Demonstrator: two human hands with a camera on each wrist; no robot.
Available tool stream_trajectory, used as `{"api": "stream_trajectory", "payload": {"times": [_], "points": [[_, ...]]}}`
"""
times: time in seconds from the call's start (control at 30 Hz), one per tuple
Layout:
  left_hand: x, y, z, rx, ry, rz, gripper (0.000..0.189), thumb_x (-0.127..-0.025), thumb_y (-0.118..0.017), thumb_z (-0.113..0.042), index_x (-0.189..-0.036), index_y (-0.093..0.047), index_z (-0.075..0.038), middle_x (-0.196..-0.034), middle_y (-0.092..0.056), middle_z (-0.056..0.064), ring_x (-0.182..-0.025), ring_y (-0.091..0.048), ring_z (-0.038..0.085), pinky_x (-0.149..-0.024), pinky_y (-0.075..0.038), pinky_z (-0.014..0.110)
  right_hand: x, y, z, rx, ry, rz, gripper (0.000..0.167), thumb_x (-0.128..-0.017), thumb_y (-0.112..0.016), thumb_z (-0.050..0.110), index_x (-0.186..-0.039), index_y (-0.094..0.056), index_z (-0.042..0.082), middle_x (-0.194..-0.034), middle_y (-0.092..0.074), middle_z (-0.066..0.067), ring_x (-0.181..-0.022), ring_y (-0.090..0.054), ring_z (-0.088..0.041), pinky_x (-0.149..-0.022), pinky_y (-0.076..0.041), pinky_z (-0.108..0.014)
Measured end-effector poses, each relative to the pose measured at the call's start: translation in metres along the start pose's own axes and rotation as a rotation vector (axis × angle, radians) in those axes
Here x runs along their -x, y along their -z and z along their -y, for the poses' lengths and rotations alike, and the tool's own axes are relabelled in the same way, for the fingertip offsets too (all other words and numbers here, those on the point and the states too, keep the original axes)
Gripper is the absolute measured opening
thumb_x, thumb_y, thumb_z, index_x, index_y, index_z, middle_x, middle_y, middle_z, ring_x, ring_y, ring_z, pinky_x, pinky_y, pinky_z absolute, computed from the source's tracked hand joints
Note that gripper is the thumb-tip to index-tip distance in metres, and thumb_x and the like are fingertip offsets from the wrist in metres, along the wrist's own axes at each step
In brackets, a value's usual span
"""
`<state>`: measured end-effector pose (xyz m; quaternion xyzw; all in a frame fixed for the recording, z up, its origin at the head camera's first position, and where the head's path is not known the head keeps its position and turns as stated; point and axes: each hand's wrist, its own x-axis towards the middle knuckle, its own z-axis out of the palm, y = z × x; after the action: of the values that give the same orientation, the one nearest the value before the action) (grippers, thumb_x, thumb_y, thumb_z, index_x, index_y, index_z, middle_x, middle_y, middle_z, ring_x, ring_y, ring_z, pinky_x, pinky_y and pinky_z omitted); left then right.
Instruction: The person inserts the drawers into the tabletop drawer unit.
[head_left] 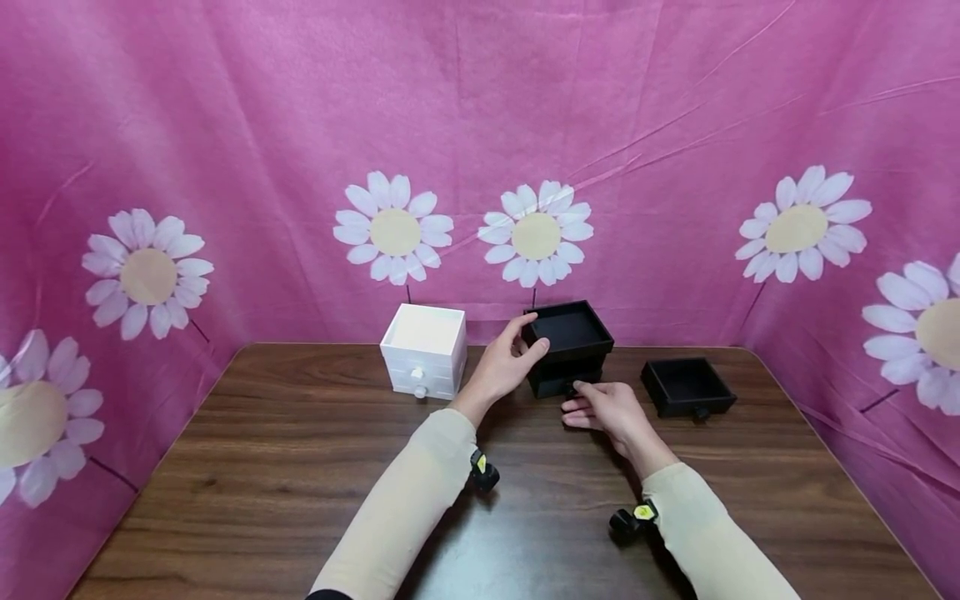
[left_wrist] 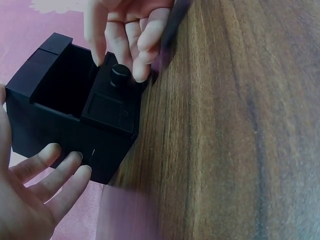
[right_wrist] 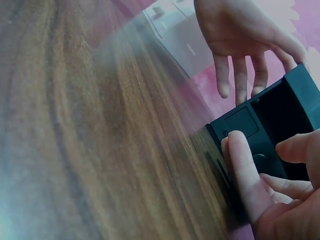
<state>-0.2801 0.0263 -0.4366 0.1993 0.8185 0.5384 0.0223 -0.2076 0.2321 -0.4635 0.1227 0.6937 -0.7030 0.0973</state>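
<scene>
A small black drawer box [head_left: 567, 333] stands at the back of the table. An upper slot gapes dark above its lower drawer [left_wrist: 107, 107], which has a round knob [left_wrist: 120, 75]. My left hand [head_left: 504, 364] holds the box at its left side, thumb at the front corner and fingers along the side wall. In front of the lower drawer is my right hand [head_left: 611, 414], its fingers around the knob without a visible pinch. To the right lies a separate black drawer [head_left: 688, 402], knob facing forward.
Left of the black box stands a white drawer box [head_left: 425, 354] with two knobs on its front. The wooden table [head_left: 247, 467] meets a pink cloth [head_left: 465, 100] with printed daisies at its back and sides. Both wrists wear small black cameras.
</scene>
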Motion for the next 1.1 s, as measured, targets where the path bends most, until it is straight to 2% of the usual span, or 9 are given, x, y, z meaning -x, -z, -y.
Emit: {"api": "stream_trajectory", "payload": {"times": [0.3, 0.5, 0.7, 1.1], "points": [[0.000, -0.003, 0.001, -0.020, -0.003, -0.004, 0.055, -0.106, -0.065, -0.045, -0.158, -0.052, -0.031, -0.102, -0.061, 0.004, -0.092, -0.059, 0.015, -0.077, -0.047, 0.028, 0.015, 0.009, 0.001, 0.069, 0.015, 0.012, 0.046, -0.114, -0.048, 0.016, -0.141, -0.050, -0.022, -0.093, -0.081, -0.012, -0.075, -0.079, -0.015, -0.075, -0.066, -0.033], [-0.001, -0.003, 0.000, -0.032, -0.001, -0.004, 0.055, -0.106, -0.065, -0.046, -0.158, -0.052, -0.032, -0.105, -0.061, 0.005, -0.094, -0.058, 0.015, -0.080, -0.047, 0.030, 0.026, 0.016, 0.002, 0.118, 0.062, 0.019, 0.047, -0.114, -0.050, 0.017, -0.143, -0.052, -0.021, -0.100, -0.081, -0.013, -0.079, -0.079, -0.015, -0.076, -0.066, -0.033], [-0.003, -0.003, -0.001, -0.036, 0.001, -0.016, 0.055, -0.106, -0.064, -0.046, -0.157, -0.052, -0.032, -0.106, -0.062, 0.005, -0.094, -0.059, 0.015, -0.081, -0.048, 0.030, 0.034, 0.025, 0.002, 0.118, 0.105, 0.027, 0.047, -0.115, -0.051, 0.016, -0.143, -0.051, -0.021, -0.101, -0.080, -0.011, -0.083, -0.080, -0.014, -0.080, -0.066, -0.032], [-0.004, -0.002, 0.004, -0.043, 0.003, -0.008, 0.056, -0.106, -0.063, -0.048, -0.158, -0.050, -0.033, -0.106, -0.062, 0.005, -0.094, -0.058, 0.015, -0.081, -0.047, 0.031, 0.047, 0.046, -0.002, 0.152, 0.148, 0.017, 0.046, -0.115, -0.050, 0.014, -0.142, -0.050, -0.023, -0.103, -0.080, -0.013, -0.084, -0.080, -0.014, -0.081, -0.066, -0.032]]}}
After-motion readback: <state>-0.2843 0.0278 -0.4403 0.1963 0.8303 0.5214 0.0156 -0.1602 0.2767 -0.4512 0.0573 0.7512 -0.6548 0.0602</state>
